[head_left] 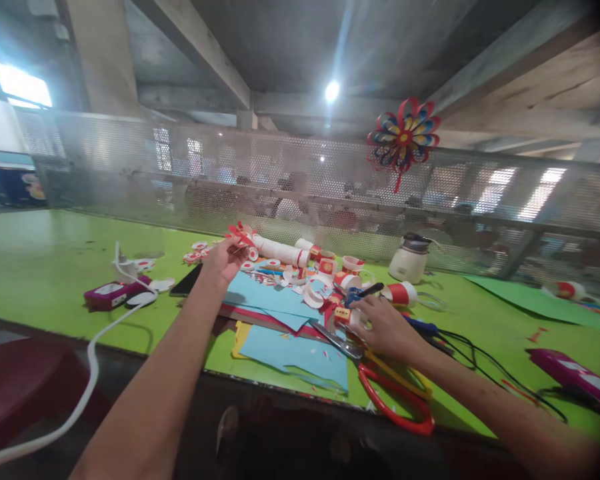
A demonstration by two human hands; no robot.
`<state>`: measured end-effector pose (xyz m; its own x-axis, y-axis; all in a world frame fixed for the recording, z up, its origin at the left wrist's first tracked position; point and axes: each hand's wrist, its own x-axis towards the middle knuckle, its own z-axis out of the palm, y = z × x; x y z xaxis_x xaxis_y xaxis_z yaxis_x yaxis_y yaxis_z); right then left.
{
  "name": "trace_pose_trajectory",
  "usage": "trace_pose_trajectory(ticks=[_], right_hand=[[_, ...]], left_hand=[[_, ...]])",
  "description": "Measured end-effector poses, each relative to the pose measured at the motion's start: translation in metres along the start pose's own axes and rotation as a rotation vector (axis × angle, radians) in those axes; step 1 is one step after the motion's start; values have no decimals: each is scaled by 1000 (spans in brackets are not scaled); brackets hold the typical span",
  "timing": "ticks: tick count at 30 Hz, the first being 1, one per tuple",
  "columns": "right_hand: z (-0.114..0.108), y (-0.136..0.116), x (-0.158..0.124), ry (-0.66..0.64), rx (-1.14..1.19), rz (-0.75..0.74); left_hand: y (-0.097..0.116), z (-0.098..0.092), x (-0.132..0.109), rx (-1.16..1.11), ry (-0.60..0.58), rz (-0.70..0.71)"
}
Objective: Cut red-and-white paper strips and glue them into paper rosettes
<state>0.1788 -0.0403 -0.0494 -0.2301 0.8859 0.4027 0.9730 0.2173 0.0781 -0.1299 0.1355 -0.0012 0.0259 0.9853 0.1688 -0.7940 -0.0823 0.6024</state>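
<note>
My left hand (225, 262) is closed, fingertips pinched on a red cut-paper piece (240, 233) at the end of a long white roll (280, 251). My right hand (386, 325) reaches into the pile with its fingers curved and apart. Close to its fingertips lie a blue-handled tool (354, 295), partly covered, and a small red and yellow box (342, 315). Below that hand, large scissors (341, 341) with red and yellow handles lie across light blue paper (295, 353). Red and white paper cups (327, 268) stand and lie around.
A beige kettle (409, 259) stands behind on the green table (40, 267). Purple boxes (111, 293) lie at both sides. A white cable (93, 360) hangs over the left edge, and dark cables run at right. A pinwheel flower (404, 136) hangs on the mesh screen (280, 160).
</note>
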Motion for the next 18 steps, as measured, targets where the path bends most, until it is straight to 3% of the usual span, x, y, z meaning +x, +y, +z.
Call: trace_pose_trajectory(ticks=[6, 11, 15, 18], right_hand=[[-2, -6, 3, -18, -42, 101], [-3, 0, 7, 101, -80, 4], [-24, -7, 22, 110, -192, 26], [-41, -18, 55, 50, -164, 79]], left_hand=[[-10, -16, 4, 24, 105, -15], [-10, -20, 1, 62, 169, -7], [-14, -15, -4, 94, 156, -24], [-17, -11, -7, 101, 125, -25]])
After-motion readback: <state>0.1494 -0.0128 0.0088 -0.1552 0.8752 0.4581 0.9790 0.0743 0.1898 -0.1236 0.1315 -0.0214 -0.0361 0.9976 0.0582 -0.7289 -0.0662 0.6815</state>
